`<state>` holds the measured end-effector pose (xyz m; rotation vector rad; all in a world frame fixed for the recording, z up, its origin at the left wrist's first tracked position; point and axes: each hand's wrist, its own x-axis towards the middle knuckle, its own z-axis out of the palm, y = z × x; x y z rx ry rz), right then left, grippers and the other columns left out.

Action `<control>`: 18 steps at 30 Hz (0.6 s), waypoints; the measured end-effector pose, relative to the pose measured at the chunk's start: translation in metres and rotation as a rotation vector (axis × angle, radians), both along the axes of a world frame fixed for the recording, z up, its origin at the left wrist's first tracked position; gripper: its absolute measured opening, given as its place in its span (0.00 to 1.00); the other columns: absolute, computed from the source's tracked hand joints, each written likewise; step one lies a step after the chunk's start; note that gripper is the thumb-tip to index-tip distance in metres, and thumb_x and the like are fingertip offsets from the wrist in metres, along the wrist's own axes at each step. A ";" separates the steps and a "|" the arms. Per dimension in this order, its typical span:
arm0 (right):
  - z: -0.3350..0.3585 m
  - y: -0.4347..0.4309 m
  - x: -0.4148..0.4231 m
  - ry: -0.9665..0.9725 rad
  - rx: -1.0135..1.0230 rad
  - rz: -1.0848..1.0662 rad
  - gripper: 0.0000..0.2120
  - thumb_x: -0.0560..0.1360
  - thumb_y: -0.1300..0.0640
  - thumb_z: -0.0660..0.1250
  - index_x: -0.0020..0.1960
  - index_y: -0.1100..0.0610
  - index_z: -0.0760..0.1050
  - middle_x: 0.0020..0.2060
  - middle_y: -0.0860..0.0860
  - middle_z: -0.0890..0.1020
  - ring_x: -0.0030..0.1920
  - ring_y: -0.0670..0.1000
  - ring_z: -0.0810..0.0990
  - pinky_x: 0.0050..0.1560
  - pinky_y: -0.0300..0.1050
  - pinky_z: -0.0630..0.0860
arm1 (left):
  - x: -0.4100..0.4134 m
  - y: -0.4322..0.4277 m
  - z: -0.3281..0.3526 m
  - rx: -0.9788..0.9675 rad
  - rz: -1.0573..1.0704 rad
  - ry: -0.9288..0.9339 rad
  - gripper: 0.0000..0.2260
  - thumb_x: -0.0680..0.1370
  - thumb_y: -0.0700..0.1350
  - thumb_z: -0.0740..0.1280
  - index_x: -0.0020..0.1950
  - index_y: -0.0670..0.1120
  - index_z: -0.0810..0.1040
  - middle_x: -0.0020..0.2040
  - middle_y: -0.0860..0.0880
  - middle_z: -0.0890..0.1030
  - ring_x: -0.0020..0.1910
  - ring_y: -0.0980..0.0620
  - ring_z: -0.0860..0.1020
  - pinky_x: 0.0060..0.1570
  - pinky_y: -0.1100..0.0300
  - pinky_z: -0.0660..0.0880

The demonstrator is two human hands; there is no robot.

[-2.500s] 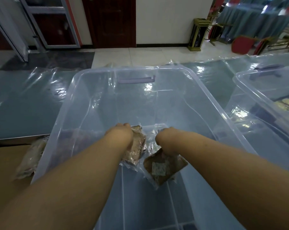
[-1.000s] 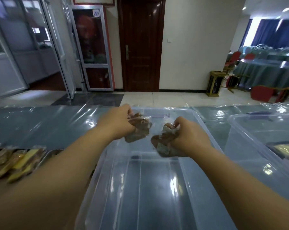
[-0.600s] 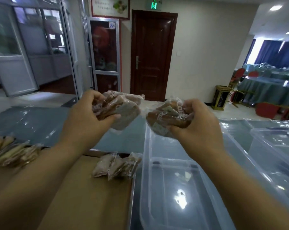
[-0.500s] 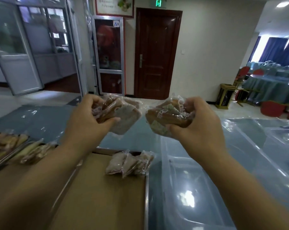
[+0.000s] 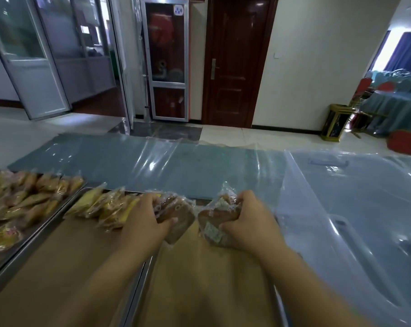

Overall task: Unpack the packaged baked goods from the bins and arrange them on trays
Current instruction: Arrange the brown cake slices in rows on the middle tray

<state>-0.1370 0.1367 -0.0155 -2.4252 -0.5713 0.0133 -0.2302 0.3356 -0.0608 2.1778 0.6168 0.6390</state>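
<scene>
The left hand (image 5: pixel 145 220) is clenched around a clump of brown wrapped cakes (image 5: pixel 176 217), and the right hand (image 5: pixel 249 220) grips a second wrapped bundle (image 5: pixel 211 223); both bundles sit low over the far end of the paper-lined tray (image 5: pixel 199 279) under the hands. Just left of the left hand lies a row of yellow wrapped pastries (image 5: pixel 103 206) on the neighbouring tray (image 5: pixel 46 256). Right of the right hand stands a clear plastic bin (image 5: pixel 353 208) on the film-covered surface (image 5: pixel 176 161).
</scene>
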 end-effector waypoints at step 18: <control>-0.117 0.114 0.103 0.363 0.486 -0.234 0.18 0.71 0.49 0.72 0.51 0.49 0.64 0.44 0.46 0.76 0.42 0.42 0.77 0.37 0.36 0.74 | 0.130 0.049 -0.090 0.023 -0.108 0.061 0.16 0.72 0.46 0.67 0.56 0.51 0.65 0.51 0.51 0.69 0.50 0.52 0.70 0.49 0.56 0.72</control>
